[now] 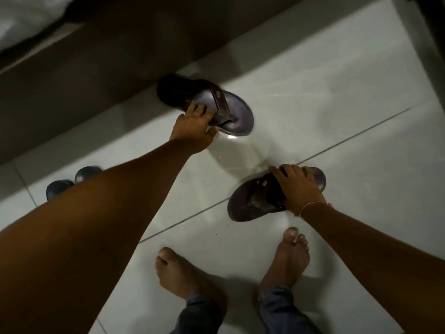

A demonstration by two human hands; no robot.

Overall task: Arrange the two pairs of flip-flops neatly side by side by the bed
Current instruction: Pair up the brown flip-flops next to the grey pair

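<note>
Two dark brown flip-flops lie apart on the white tiled floor. My left hand (195,127) grips the strap of the far flip-flop (231,109), which lies next to the bed base with its toe end pointing right. My right hand (298,186) holds the near flip-flop (250,201) by its strap and edge, with its toe end pointing down-left. A second pair, dark blue flip-flops (74,182), sits side by side at the left, mostly hidden behind my left forearm.
The bed base (84,75) runs diagonally across the upper left, with white bedding (24,18) in the corner. My bare feet (187,278) stand on the tiles at the bottom. A dark furniture edge (431,25) shows at the upper right.
</note>
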